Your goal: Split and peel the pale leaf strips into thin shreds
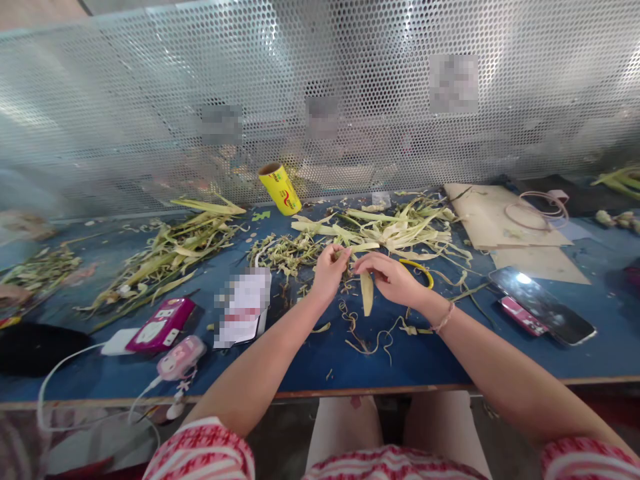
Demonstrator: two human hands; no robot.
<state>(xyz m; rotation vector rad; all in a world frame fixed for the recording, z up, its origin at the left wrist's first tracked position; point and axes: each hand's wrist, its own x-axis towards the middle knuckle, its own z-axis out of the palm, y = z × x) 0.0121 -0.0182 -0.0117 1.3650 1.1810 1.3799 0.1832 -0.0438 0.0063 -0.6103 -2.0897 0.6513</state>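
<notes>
My left hand (pixel 330 272) is closed in a pinch above the table's middle, on a pale yellow-green leaf (pixel 369 247) that reaches toward the right. Close beside it, my right hand (pixel 395 279) has its fingers bent and drawn together around leaf material. Below those fingers hangs a flat leaf strip (pixel 367 295). The exact grip is partly hidden by the fingers. Behind both hands lies a heap of long pale leaves (pixel 395 230). A pile of small curled plant bits (pixel 291 255) is left of my left hand. Thin curly fibres (pixel 373 343) lie on the table nearer me.
A yellow ring-shaped handle (pixel 424 272) lies by my right wrist. Leftward are another leaf heap (pixel 175 250), a phone (pixel 243 310), a magenta device (pixel 161 325) and a pink case (pixel 181 358). Rightward lie a dark phone (pixel 545 307) and cardboard (pixel 493 220). A yellow roll (pixel 281 190) stands behind.
</notes>
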